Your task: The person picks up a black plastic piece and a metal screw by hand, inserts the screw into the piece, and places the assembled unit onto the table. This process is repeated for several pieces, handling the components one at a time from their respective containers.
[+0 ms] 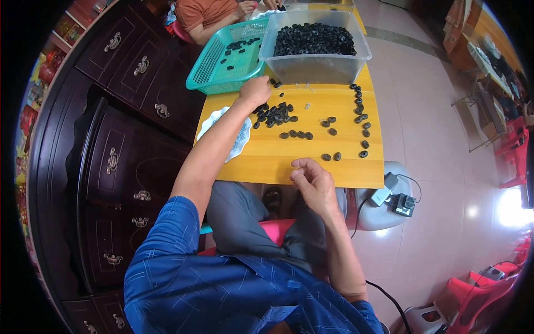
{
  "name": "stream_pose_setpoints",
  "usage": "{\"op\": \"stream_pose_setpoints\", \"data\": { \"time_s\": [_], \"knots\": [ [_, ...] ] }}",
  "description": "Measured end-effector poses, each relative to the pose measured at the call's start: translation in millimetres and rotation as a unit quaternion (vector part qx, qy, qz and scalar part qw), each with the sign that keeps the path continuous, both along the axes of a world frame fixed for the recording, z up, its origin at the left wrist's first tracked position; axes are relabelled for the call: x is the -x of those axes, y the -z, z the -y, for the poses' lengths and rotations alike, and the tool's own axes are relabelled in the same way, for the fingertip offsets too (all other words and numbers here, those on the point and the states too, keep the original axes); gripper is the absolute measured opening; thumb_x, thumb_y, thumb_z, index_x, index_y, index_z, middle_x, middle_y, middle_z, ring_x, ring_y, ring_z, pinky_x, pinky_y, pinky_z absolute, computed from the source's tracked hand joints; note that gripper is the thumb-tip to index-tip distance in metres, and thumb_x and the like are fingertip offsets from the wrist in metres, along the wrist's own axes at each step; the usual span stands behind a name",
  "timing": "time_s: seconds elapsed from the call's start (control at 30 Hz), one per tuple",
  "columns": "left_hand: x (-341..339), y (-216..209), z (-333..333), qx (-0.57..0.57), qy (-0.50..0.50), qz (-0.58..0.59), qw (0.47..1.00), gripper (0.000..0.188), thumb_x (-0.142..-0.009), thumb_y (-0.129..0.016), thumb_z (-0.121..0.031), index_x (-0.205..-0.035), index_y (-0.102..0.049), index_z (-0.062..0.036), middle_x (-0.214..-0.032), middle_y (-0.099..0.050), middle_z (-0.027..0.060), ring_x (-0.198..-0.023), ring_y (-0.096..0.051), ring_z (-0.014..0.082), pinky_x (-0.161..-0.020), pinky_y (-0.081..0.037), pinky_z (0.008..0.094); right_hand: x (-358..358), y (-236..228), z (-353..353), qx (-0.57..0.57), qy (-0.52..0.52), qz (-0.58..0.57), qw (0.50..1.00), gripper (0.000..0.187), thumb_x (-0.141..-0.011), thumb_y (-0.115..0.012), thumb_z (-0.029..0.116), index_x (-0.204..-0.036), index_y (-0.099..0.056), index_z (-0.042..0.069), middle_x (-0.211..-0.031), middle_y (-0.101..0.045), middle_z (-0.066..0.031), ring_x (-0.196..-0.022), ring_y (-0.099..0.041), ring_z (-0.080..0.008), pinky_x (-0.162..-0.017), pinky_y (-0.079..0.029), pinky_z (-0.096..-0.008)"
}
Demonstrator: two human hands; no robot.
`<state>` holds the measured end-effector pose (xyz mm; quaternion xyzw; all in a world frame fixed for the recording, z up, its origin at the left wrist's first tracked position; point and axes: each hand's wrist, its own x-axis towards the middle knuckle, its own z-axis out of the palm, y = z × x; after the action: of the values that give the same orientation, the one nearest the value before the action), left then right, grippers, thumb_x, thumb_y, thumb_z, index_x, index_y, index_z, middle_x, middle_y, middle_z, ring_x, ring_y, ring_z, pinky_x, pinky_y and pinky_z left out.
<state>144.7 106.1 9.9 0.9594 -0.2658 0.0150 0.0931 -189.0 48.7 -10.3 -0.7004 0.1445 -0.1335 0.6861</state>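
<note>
My left hand (257, 91) reaches over the far left part of the yellow table (256, 161), beside the teal basket. Its fingers point away and are mostly hidden by the back of the hand; small black ring-like pieces (277, 85) lie by its fingertips. A loose pile of the same black pieces (275, 114) sits just to its right. At the table's near edge is my right hand (316, 186), fingers loosely curved, thumb and forefinger apart, and I see nothing between them. Nearest to it are two black pieces (337, 156). A short row of pieces (300, 134) lies beyond.
A clear tub (317, 69) full of black pieces stands at the back. The teal basket (207, 83) holds several. A white scalloped dish (239, 146) with small pale bits lies under my left forearm. More pieces (359, 110) line the right edge. Another person (208, 16) sits opposite.
</note>
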Motion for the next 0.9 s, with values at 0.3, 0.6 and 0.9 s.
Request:
{"op": "stream_pose_setpoints", "data": {
  "time_s": [0.3, 0.6, 0.9],
  "knots": [
    [-1, 1, 12, -0.065, 0.023, -0.01, 0.998, 0.04, -0.086, -0.049, -0.013, -0.124, -0.063, -0.0115, -0.112, -0.069, 0.0179, -0.106, -0.065, 0.0368, -0.086, -0.053, 0.0479, 1, -2, 2, -0.001, -0.022, -0.004, 1.0, 0.022, -0.094, -0.062, 0.006, -0.113, -0.061, -0.004, -0.081, -0.063, -0.0015, -0.073, -0.061, -0.0089, -0.067, -0.051, -0.0231],
    [-18, 8, 7, -0.099, 0.058, -0.028, 0.993, 0.037, -0.087, -0.049, -0.014, -0.12, -0.066, -0.0145, -0.114, -0.069, 0.0161, -0.106, -0.065, 0.0361, -0.087, -0.053, 0.0478, 0, -4, 2, 0.002, -0.03, -0.007, 1.0, 0.021, -0.094, -0.061, 0.006, -0.113, -0.061, -0.003, -0.081, -0.064, -0.0019, -0.074, -0.061, -0.0085, -0.068, -0.05, -0.0226],
    [21, 1, 8, 0.05, 0.09, 0.07, 0.992, 0.023, -0.089, -0.054, -0.021, -0.099, -0.073, -0.0157, -0.095, -0.071, 0.0141, -0.09, -0.068, 0.0345, -0.077, -0.054, 0.049, -1, 7, 0, -0.003, -0.004, -0.004, 1.0, 0.025, -0.089, -0.065, 0.015, -0.109, -0.065, 0.0, -0.074, -0.067, -0.0083, -0.068, -0.063, -0.0147, -0.066, -0.051, -0.0298]
  ]
}}
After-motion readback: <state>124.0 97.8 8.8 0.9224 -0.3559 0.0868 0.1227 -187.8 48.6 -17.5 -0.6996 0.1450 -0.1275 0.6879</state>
